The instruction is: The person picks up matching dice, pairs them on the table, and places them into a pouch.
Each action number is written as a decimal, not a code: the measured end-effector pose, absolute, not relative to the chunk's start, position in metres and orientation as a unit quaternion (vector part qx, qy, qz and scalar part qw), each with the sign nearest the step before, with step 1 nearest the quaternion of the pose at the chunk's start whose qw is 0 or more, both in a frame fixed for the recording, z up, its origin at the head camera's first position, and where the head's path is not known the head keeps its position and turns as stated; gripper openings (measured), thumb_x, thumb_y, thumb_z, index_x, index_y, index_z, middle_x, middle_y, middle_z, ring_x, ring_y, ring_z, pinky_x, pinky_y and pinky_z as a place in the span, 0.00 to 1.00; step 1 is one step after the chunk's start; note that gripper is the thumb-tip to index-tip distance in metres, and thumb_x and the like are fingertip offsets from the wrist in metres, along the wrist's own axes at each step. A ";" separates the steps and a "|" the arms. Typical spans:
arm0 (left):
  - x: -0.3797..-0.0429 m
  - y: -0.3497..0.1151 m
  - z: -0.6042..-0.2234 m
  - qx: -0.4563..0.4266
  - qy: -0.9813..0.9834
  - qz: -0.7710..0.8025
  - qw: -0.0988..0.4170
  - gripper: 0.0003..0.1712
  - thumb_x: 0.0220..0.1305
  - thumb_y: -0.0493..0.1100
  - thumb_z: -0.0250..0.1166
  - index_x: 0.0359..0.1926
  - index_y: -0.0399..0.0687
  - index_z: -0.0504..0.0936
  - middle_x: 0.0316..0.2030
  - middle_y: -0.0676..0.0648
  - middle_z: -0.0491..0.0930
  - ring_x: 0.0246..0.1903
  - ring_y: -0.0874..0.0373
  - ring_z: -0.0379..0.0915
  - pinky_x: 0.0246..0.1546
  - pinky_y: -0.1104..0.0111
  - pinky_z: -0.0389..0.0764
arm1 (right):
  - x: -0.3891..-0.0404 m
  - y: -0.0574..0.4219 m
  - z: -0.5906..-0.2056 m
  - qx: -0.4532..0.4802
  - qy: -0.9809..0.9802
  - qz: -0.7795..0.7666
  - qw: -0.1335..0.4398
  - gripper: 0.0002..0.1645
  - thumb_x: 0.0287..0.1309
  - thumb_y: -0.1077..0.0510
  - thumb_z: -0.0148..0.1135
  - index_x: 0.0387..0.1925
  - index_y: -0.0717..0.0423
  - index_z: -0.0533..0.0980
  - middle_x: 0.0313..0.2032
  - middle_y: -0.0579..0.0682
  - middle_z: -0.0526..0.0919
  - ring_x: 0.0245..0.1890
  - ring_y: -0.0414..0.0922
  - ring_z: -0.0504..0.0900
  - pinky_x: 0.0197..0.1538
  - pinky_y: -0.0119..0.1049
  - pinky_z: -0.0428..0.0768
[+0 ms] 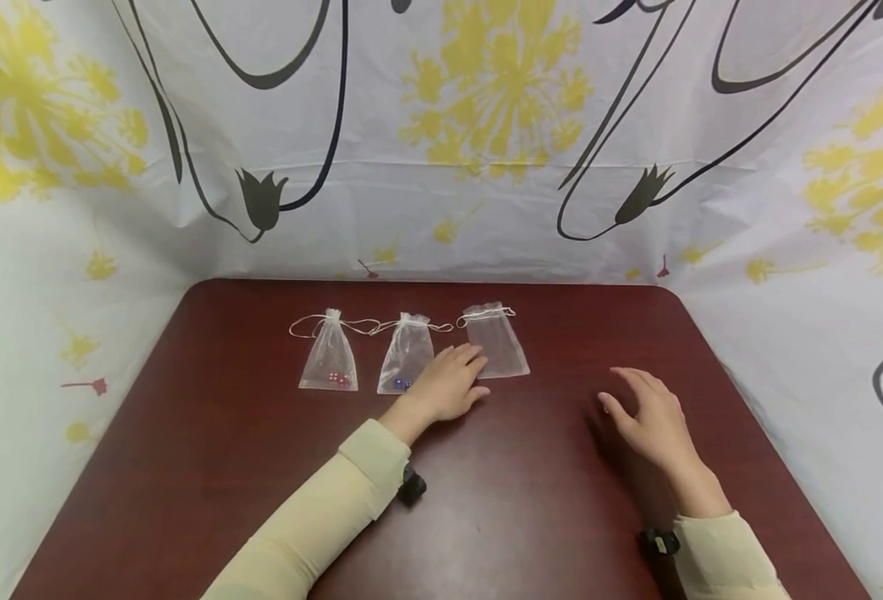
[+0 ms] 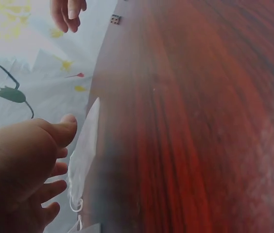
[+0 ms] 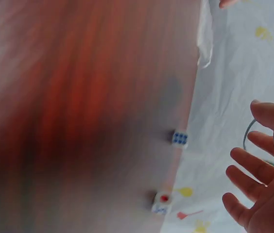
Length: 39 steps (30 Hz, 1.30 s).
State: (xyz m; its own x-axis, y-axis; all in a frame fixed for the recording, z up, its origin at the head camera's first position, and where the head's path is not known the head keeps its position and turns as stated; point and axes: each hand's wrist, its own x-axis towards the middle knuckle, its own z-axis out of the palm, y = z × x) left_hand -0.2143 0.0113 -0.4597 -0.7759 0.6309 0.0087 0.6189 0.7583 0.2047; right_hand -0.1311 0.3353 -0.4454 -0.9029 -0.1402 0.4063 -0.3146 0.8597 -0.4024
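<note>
Three sheer white drawstring bags lie in a row at the table's far side. Red dice (image 1: pixel 338 379) show in the left bag (image 1: pixel 328 354), blue dice (image 1: pixel 402 384) in the middle bag (image 1: pixel 405 354). No dice show in the right bag (image 1: pixel 497 346). My left hand (image 1: pixel 444 385), fingers loosely bent and holding nothing, is at the right bag's lower left corner; contact is unclear. It partly covers the middle bag. My right hand (image 1: pixel 654 425) hovers at the right, thumb and fingers apart. Near it, the right wrist view shows two white dice (image 3: pixel 179 138) on the table.
The dark red wooden table (image 1: pixel 531 483) has rounded far corners. A white cloth (image 1: pixel 381 108) with yellow flowers and dark stems hangs behind it and along both sides. Dark wrist cameras (image 1: pixel 411 485) sit by the cream sleeves (image 1: pixel 321 508).
</note>
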 end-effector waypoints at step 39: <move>-0.213 0.019 -0.471 0.338 0.933 0.096 0.083 0.37 0.77 0.59 0.54 0.74 0.38 0.65 0.77 0.42 0.56 0.76 0.49 0.50 0.76 0.59 0.50 | -0.139 0.368 -0.480 0.157 -0.956 0.217 0.119 0.11 0.54 0.61 0.76 0.39 0.62 0.84 0.48 0.62 0.83 0.50 0.64 0.81 0.52 0.63 0.77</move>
